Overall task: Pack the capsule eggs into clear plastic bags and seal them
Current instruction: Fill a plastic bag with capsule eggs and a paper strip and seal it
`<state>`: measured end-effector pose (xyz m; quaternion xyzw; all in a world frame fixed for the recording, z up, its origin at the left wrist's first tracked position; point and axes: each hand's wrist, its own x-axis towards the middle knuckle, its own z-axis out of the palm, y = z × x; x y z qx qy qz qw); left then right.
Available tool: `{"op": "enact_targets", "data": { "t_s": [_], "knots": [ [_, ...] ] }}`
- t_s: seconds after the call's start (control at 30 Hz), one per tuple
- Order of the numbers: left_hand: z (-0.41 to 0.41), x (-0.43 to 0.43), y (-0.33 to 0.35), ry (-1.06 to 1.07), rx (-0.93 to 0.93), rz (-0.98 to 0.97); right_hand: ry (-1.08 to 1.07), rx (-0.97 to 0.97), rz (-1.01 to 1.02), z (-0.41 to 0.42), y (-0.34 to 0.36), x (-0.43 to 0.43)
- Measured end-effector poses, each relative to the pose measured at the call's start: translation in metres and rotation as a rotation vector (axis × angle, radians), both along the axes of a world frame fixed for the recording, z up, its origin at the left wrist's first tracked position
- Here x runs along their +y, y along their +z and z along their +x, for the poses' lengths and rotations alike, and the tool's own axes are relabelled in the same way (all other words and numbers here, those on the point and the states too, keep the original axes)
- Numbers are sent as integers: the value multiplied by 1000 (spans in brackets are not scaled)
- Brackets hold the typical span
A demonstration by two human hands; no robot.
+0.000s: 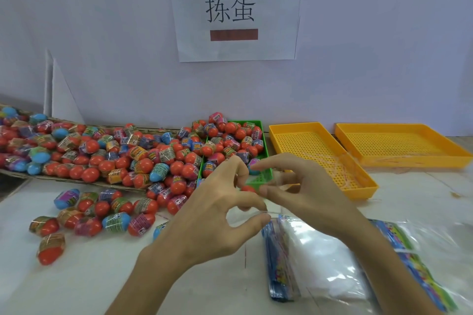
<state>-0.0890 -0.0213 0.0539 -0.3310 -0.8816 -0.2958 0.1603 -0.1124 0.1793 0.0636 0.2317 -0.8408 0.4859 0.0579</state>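
Note:
My left hand [217,207] and my right hand [307,194] meet above the table's middle. Left thumb and forefinger pinch the edge of a thin clear plastic bag [273,211]; the right hand's thumb and curled fingers hold the same film, with its forefinger stretched out. The bag is hard to make out. A big heap of capsule eggs [143,158], mostly orange with some blue, lies on a cardboard sheet [76,181] at the left. More eggs fill a green tray [258,179] behind my hands. A stack of clear bags with coloured headers [320,263] lies at the lower right.
Several loose eggs [102,212] are scattered on the white table at the left front. Two yellow perforated trays [320,151] [399,146] stand at the right back, with thin strands lying across them. A paper sign [233,7] hangs on the wall behind.

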Motion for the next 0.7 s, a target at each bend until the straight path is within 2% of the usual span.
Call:
{"op": "enact_targets", "data": {
  "t_s": [0.1,0.3,0.47,0.53,0.63,0.67,0.7],
  "knots": [
    [4,4,1,-37,-1,-27,32,-63,56,1,-2,-1],
    [9,7,-1,-100,12,-108,207,-11,75,1,-8,-8],
    [9,10,-1,-116,38,-145,119,100,188,0,-15,-18],
    [6,4,1,-64,56,-91,120,89,98,-3,-12,-17],
    [-3,-11,6,62,76,77,-67,8,-302,-14,2,-12],
    [-6,-16,8,104,78,165,-155,22,-346,-20,4,-12],
    [-8,-20,9,140,71,259,-226,60,-274,-26,4,-13]
  ]
}}
